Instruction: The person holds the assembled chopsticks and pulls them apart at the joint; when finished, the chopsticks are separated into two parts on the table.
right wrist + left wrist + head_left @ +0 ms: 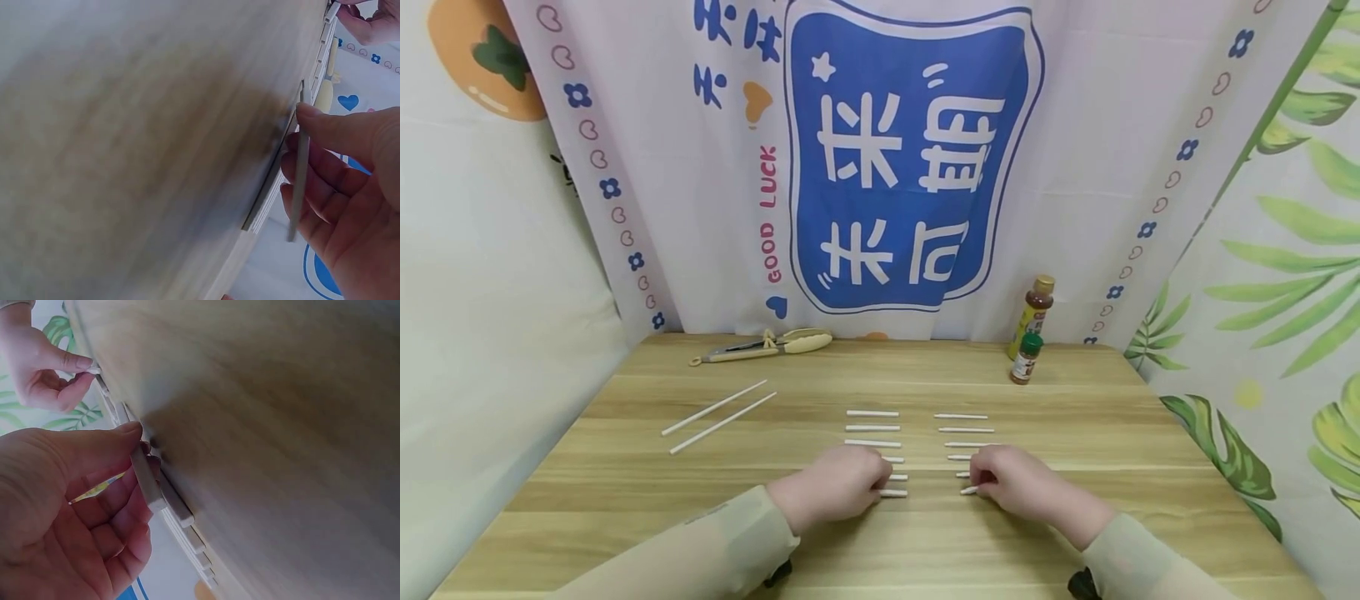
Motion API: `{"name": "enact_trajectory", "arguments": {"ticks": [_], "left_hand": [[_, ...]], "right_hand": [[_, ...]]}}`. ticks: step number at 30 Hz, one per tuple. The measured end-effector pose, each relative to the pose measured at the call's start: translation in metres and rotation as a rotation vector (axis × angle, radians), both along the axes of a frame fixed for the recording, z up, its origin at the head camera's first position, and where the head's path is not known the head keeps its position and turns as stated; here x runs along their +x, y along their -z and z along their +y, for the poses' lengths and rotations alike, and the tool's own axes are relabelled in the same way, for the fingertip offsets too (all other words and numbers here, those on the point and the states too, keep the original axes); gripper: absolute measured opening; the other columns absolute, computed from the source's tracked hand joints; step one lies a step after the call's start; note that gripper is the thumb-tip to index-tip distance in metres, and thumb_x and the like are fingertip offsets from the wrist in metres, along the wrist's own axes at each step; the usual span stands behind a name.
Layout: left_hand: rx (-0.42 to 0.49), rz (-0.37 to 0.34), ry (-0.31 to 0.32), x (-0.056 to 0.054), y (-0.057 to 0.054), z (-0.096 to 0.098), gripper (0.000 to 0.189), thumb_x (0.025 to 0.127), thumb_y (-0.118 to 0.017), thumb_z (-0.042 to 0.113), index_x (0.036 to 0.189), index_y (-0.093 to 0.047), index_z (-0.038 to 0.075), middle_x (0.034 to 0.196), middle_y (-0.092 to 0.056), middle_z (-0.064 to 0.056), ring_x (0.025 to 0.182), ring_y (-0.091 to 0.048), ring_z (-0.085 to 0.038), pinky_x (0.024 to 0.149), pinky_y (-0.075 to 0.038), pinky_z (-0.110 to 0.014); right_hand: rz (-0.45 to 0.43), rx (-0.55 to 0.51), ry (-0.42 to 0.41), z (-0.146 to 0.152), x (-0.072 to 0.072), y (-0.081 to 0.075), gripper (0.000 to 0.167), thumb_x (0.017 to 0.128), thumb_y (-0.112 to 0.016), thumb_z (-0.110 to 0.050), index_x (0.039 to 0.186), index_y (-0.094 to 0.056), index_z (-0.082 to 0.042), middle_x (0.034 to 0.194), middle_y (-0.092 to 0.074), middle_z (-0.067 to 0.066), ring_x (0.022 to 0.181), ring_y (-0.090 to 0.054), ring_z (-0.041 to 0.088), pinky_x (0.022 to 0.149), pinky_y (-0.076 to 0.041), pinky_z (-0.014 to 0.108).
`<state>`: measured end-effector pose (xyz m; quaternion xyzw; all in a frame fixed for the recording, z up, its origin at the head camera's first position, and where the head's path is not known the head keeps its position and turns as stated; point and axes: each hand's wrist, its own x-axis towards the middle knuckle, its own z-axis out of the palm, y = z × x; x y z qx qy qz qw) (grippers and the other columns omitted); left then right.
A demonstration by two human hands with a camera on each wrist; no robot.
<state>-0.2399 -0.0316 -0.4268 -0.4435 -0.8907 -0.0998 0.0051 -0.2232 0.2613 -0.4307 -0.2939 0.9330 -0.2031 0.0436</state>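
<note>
Two columns of short white chopstick sections lie on the wooden table, thicker ones on the left and thinner ones with narrowed tips on the right. At the near end of the left column, my left hand (838,483) pinches a thick chopstick section (149,478) between thumb and fingers. My right hand (1018,483) pinches a thin chopstick section (300,181) at the near end of the right column, its narrow tip pointing left. In the head view the hands partly cover the nearer sections. Other thick sections (872,427) and thin sections (966,430) lie in rows beyond.
Two long white chopsticks (722,423) lie slanted on the table's left side. Tongs (767,347) with cream tips rest at the back left. A brown bottle (1036,310) and a small green-capped jar (1026,363) stand at the back right. Printed curtains (1090,150) hang behind.
</note>
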Motion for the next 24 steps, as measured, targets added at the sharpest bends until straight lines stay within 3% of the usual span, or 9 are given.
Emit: {"name": "enact_trajectory", "arguments": {"ticks": [16,20,24], "left_hand": [[0.053,-0.043,0.0,-0.002,0.0,0.0,0.029,0.081,-0.075,0.005,0.068,-0.053,0.018,0.064,-0.047,0.013,0.059,-0.043,-0.005,0.054,-0.039,-0.023],[0.115,-0.124,-0.042,-0.007,-0.003,-0.008,0.024,0.08,-0.072,0.003,0.071,-0.055,0.017,0.066,-0.049,0.012,0.059,-0.045,-0.005,0.055,-0.042,-0.023],[0.185,-0.163,-0.161,-0.017,-0.016,-0.028,0.017,0.082,-0.069,0.003,0.076,-0.061,0.016,0.069,-0.053,0.01,0.063,-0.049,-0.008,0.059,-0.045,-0.027]], "right_hand": [[0.007,0.023,0.005,0.005,-0.004,-0.001,0.024,0.082,-0.076,0.0,0.078,-0.061,-0.019,0.076,-0.052,-0.011,0.069,-0.048,0.005,0.061,-0.043,0.027],[-0.001,0.015,-0.002,0.005,-0.003,-0.001,0.025,0.082,-0.075,0.002,0.077,-0.061,-0.018,0.076,-0.053,-0.011,0.069,-0.048,0.004,0.061,-0.044,0.027],[-0.016,0.002,-0.007,0.005,-0.003,0.0,0.026,0.082,-0.074,0.003,0.077,-0.06,-0.018,0.075,-0.053,-0.011,0.067,-0.048,0.004,0.06,-0.043,0.027]]}}
